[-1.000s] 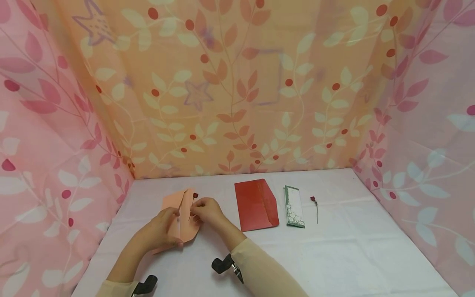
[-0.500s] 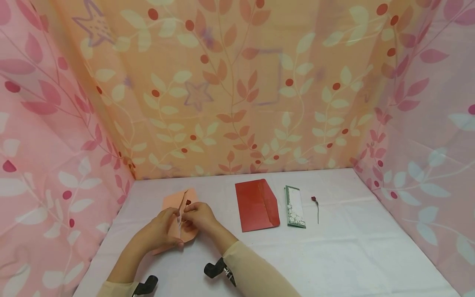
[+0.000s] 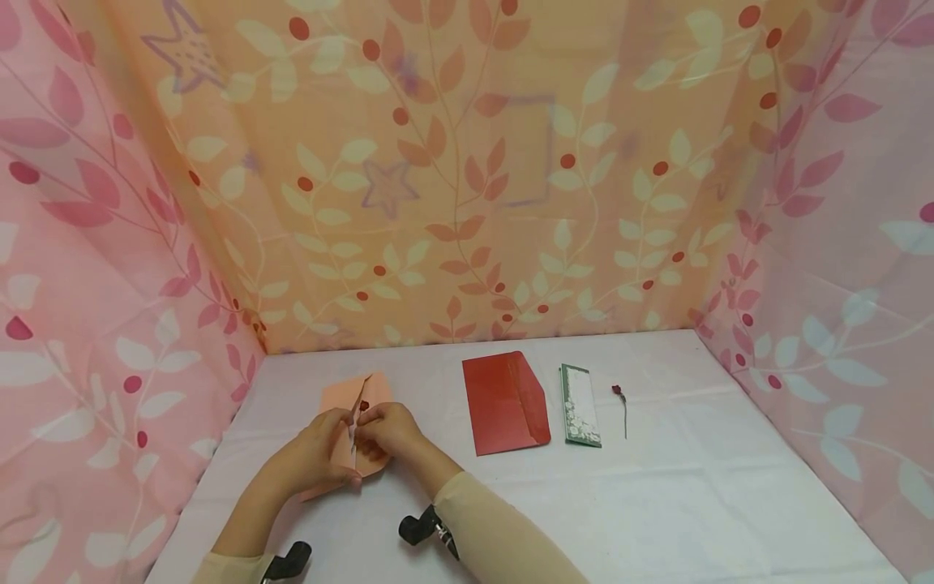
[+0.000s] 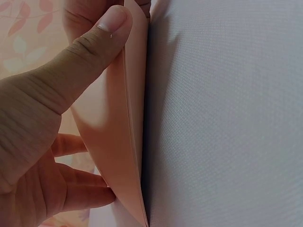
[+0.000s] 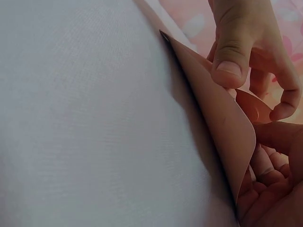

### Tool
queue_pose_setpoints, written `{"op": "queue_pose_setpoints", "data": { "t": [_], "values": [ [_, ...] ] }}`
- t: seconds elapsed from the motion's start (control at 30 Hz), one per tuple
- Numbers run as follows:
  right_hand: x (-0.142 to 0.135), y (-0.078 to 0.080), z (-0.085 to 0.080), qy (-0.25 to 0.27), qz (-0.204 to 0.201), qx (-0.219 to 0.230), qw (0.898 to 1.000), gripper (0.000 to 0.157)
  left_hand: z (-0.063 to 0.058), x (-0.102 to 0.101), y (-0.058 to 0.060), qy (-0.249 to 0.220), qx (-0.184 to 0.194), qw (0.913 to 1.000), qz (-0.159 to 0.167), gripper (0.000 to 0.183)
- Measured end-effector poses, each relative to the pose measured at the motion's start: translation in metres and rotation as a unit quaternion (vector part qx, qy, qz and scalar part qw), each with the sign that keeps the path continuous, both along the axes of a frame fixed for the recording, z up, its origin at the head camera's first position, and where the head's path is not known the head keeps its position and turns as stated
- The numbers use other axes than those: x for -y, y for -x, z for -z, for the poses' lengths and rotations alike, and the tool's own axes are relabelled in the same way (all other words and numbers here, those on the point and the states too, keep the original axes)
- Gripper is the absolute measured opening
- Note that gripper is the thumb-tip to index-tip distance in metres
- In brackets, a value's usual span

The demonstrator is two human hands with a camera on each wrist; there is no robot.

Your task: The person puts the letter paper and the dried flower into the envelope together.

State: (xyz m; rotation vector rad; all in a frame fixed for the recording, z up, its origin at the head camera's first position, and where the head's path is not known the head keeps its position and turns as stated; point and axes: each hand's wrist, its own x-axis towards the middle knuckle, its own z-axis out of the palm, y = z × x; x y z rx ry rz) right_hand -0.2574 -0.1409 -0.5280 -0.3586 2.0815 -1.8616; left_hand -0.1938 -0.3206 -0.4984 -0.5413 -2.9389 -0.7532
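A peach envelope [image 3: 337, 397] lies on the left part of the table, flap side to the right, its mouth parted. My left hand [image 3: 314, 456] grips it, with the thumb [image 4: 94, 42] at the near edge and fingers at the mouth. At that mouth, my right hand [image 3: 394, 430] pinches a small dried red rose [image 3: 365, 405]. The flower head shows just above the fingertips; the stem is hidden by the hand and paper. In the right wrist view, the envelope flap [image 5: 220, 118] partly covers the right hand's fingers [image 5: 270, 165].
Right of the hands lies a red envelope [image 3: 503, 405] with its flap open. Beside it are a folded card [image 3: 580, 405] with a green floral border and a second dried rose [image 3: 622, 410]. White cloth [image 3: 657, 503] covers the table; patterned curtains [image 3: 467, 203] enclose it.
My right hand has moved left with the rose, from over the flap to the envelope's mouth, and the flower head sits lower. The left hand stays in place.
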Motion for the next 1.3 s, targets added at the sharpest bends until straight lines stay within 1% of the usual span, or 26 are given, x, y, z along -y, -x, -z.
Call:
{"op": "queue_pose_setpoints", "data": {
  "t": [0.13,0.37,0.47,0.6,0.7,0.77,0.9,1.0,1.17,1.3],
  "values": [
    [0.002,0.000,-0.001,-0.020,0.001,-0.009,1.000,0.006,0.000,0.001,0.000,0.001,0.001,1.0000,-0.001,0.103],
    [0.006,0.000,0.000,-0.052,0.016,-0.014,0.998,0.008,0.002,0.002,0.001,-0.001,0.006,1.0000,-0.003,0.104],
    [0.007,0.000,0.001,-0.072,0.021,-0.031,0.997,0.009,0.003,0.003,0.002,0.001,0.006,1.0000,-0.001,0.103],
    [0.007,0.001,0.001,-0.108,0.023,-0.062,0.992,0.009,0.002,0.003,0.002,0.001,0.008,1.0000,0.001,0.101],
    [0.007,0.002,0.002,-0.140,0.021,-0.087,0.986,0.011,0.001,0.003,0.001,0.001,0.008,1.0000,0.002,0.100],
    [0.007,0.003,0.003,-0.166,0.025,-0.104,0.980,0.015,0.001,0.003,0.001,0.003,0.004,1.0000,0.004,0.100],
    [0.008,0.005,0.003,-0.220,0.030,-0.142,0.965,0.022,0.001,0.002,0.001,0.008,-0.001,1.0000,0.006,0.102],
    [0.009,0.005,0.003,-0.251,0.032,-0.167,0.953,0.023,0.001,0.002,0.001,0.009,-0.004,0.9999,0.007,0.104],
    [0.011,0.004,0.004,-0.292,0.044,-0.188,0.937,0.024,0.001,0.002,0.001,0.004,-0.004,0.9999,0.008,0.104],
    [0.012,0.003,0.003,-0.310,0.053,-0.197,0.929,0.024,0.002,0.002,0.002,0.007,-0.001,0.9999,0.008,0.105]
  ]
}}
